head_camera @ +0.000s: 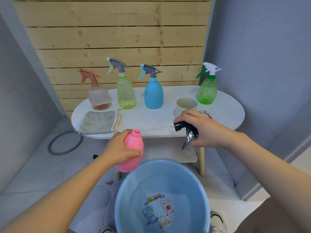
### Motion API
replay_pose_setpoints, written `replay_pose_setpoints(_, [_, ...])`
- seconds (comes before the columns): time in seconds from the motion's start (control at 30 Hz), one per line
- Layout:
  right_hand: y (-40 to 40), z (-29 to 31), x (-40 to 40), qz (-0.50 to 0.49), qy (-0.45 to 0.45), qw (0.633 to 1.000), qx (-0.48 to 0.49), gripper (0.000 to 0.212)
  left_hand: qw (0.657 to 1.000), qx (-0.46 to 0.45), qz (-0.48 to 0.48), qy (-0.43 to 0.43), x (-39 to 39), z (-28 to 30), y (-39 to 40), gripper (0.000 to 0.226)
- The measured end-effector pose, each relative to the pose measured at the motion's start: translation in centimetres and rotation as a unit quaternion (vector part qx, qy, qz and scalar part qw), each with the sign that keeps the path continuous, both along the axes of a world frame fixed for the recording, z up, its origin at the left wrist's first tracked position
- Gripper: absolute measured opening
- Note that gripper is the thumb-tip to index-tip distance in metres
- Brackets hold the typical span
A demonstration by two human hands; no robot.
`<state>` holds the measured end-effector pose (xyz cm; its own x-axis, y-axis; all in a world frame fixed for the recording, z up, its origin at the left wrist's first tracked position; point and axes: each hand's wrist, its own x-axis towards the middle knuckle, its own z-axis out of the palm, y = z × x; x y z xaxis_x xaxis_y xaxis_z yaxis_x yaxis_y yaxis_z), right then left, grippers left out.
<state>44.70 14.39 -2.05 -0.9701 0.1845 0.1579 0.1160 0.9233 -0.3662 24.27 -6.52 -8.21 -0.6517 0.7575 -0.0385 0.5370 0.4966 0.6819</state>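
The left grip (119,148) wraps the open-necked pink bottle (134,143), tilted just above the blue basin (131,185), likely for pouring or filling, while the right grip (202,130) holds the detached black sprayer head (180,126) aside, its tube pointing towards the neck.

A single wide-angle camera worn on the person's head is looking forward and down, catching the left hand (121,148) and the right hand (199,129) close in mid-view, the blue basin (186,179) right beneath at the bottom edge, the white table (224,112) just beyond, and the plank wall (117,39) behind.
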Motion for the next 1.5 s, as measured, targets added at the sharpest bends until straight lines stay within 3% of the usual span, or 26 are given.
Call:
replay_pose_setpoints(0.4, [-0.8,1.3,-0.4,0.009,-0.011,0.998,0.064,0.069,0.998,-0.025,-0.042,0.030,1.2,0.3,0.1,0.072])
replay_pose_setpoints(0.5, [-1.8,1.3,-1.4,0.027,0.000,1.000,0.001,0.064,0.999,-0.022,-0.046,0.015,1.8,0.1,0.4,0.074])
replay_pose_setpoints(0.6, [-3.2,0.9,-2.5,0.034,0.040,0.990,-0.129,0.049,0.998,-0.009,-0.056,-0.003,2.7,-0.1,0.9,0.073])
replay_pose_setpoints(0.73, [-4.4,0.9,-3.7,0.032,0.073,0.982,-0.172,0.036,0.997,0.026,-0.061,-0.044,3.8,-0.1,1.4,0.055])
replay_pose_setpoints(0.97, [-4.8,1.5,-5.6,0.024,0.057,0.991,-0.115,0.054,0.990,0.067,-0.032,-0.123,5.1,0.9,1.7,0.053])
replay_pose_setpoints(1.13, [-5.3,2.3,-6.0,0.052,0.079,0.990,-0.104,0.036,0.990,0.061,-0.043,-0.122,5.1,1.0,1.4,0.049])
replay_pose_setpoints(1.3, [-4.9,2.8,-6.1,0.065,0.027,0.985,-0.157,0.042,0.987,0.064,-0.044,-0.141,5.1,1.4,1.1,0.056])
replay_pose_setpoints(1.4, [-5.1,2.1,-6.5,0.002,0.071,0.992,-0.102,0.040,0.986,0.079,-0.028,-0.143,4.9,1.4,1.5,0.059])
replay_pose_setpoints(1.5, [-6.3,1.3,-7.1,-0.047,0.116,0.989,-0.074,0.050,0.983,0.100,-0.014,-0.151,4.8,1.4,1.8,0.052])
